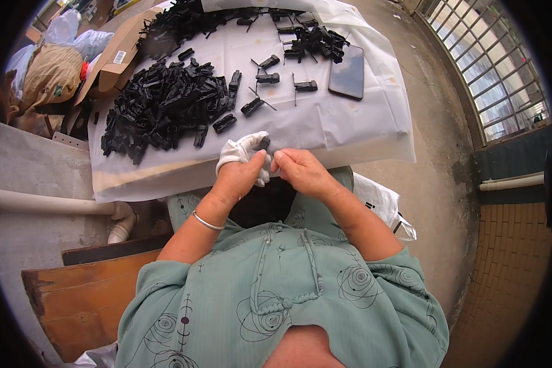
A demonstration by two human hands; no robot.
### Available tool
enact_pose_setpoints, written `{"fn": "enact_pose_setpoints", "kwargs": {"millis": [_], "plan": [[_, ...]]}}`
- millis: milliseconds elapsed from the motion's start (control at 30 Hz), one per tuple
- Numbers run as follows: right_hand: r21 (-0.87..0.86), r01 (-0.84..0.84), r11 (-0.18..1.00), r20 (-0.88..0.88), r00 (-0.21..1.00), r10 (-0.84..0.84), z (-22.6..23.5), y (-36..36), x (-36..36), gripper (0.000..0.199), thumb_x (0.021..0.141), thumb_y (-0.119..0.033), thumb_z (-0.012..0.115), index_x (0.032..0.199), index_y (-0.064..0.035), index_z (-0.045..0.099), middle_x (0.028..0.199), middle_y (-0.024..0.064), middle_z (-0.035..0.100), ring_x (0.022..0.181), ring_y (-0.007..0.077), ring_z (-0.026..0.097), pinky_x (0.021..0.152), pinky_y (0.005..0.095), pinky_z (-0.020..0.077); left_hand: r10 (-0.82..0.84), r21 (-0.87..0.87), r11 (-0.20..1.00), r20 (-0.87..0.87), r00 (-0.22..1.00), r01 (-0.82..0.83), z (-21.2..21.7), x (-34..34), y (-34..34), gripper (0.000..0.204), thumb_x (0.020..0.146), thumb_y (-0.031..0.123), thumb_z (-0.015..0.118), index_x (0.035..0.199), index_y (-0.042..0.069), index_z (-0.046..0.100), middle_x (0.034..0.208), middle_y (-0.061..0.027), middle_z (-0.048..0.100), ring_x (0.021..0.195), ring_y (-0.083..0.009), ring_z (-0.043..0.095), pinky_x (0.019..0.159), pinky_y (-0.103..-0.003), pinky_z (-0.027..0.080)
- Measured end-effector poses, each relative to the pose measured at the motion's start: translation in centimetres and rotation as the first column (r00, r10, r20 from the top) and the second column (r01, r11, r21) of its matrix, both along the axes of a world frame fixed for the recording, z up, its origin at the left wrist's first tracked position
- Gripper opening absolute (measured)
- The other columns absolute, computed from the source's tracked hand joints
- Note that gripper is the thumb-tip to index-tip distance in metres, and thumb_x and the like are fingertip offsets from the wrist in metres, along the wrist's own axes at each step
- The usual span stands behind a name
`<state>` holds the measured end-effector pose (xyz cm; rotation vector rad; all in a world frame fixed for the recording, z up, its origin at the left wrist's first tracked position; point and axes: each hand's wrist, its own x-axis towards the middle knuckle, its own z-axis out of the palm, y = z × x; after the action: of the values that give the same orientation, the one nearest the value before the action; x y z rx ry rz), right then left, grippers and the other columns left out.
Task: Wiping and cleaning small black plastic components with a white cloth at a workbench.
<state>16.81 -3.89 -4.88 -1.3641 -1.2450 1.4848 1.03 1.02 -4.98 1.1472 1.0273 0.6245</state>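
Head view: left hand (pixel 242 175), white cloth glove over fingers only, pinches small black plastic piece (pixel 264 143) between thumb and gloved fingertips; piece stands roughly upright, poking just above grip. Right hand (pixel 300 168) touching left at thumbs, fingers pressed together as if on something thin; what it holds cannot be told. Left hand nearer piece. Beyond grip, on white sheet (pixel 362 122): big pile of black clips (pixel 162 104) up-left, dark phone (pixel 348 72) up-right.

Dark phone (pixel 347 72) on white sheet (pixel 349 122), cardboard box (pixel 113 58), grey pipe (pixel 49 203) at left
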Motion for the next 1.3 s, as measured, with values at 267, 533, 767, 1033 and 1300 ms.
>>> {"fn": "enact_pose_setpoints", "kwargs": {"millis": [267, 533, 767, 1033, 1300], "plan": [[0.143, 0.057, 0.988, 0.149, 0.986, -0.078, -2.4, 2.2, -1.4, 0.035, 0.094, -0.027, 0.044, 0.073, -0.0018, 0.056, 0.064, -0.0009, 0.049, 0.062, 0.0079, 0.044, 0.058, 0.0247, 0.0406, -0.045, 0.078, 0.996, -0.064, 0.997, 0.050, -0.2, 0.2, 0.0, 0.037, 0.088, 0.007, 0.049, 0.125, 0.004, 0.044, 0.079, -0.0063, 0.059, 0.048, -0.0080, 0.052, 0.041, -0.020, 0.044], [0.081, 0.111, 0.990, 0.087, 0.989, -0.118, -2.2, 2.2, -1.8, 0.035, 0.094, -0.025, 0.044, 0.073, 0.0010, 0.056, 0.066, -0.0007, 0.052, 0.062, 0.0085, 0.045, 0.059, 0.0256, 0.0413, -0.034, 0.224, 0.973, -0.081, 0.996, 0.051, -0.6, 0.2, -0.6, 0.035, 0.086, 0.009, 0.049, 0.119, 0.000, 0.050, 0.077, -0.0080, 0.061, 0.047, -0.0091, 0.050, 0.044, -0.023, 0.042], [-0.031, 0.165, 0.986, 0.208, 0.966, -0.156, -1.9, 3.4, -1.7, 0.036, 0.089, -0.026, 0.045, 0.074, 0.0022, 0.061, 0.065, 0.0125, 0.060, 0.060, 0.0191, 0.054, 0.063, 0.0344, 0.0454, -0.031, 0.353, 0.933, -0.119, 0.992, 0.071, -1.6, 0.2, -0.1, 0.035, 0.085, 0.010, 0.050, 0.117, -0.002, 0.051, 0.086, -0.0149, 0.062, 0.052, -0.0145, 0.055, 0.055, -0.028, 0.048], [0.036, 0.075, 0.997, 0.462, 0.883, -0.083, -0.5, 4.3, -2.1, 0.038, 0.088, -0.027, 0.046, 0.068, 0.0016, 0.060, 0.067, 0.0148, 0.061, 0.062, 0.0224, 0.056, 0.065, 0.0358, 0.0456, -0.018, 0.196, 0.981, 0.015, 1.000, 0.015, -1.5, 0.5, 0.3, 0.034, 0.087, 0.010, 0.050, 0.118, 0.000, 0.049, 0.078, -0.0089, 0.060, 0.046, -0.0102, 0.053, 0.042, -0.023, 0.043], [0.208, 0.151, 0.966, 0.224, 0.955, -0.197, 0.8, 1.1, -1.3, 0.022, 0.088, -0.022, 0.051, 0.082, -0.0017, 0.054, 0.064, -0.0023, 0.044, 0.057, 0.0057, 0.039, 0.053, 0.0241, 0.0369, -0.028, 0.082, 0.996, 0.117, 0.993, 0.018, 1.9, -1.5, -0.9, 0.032, 0.088, 0.009, 0.049, 0.120, 0.003, 0.045, 0.082, -0.0062, 0.060, 0.049, -0.0075, 0.051, 0.041, -0.019, 0.041]]}}
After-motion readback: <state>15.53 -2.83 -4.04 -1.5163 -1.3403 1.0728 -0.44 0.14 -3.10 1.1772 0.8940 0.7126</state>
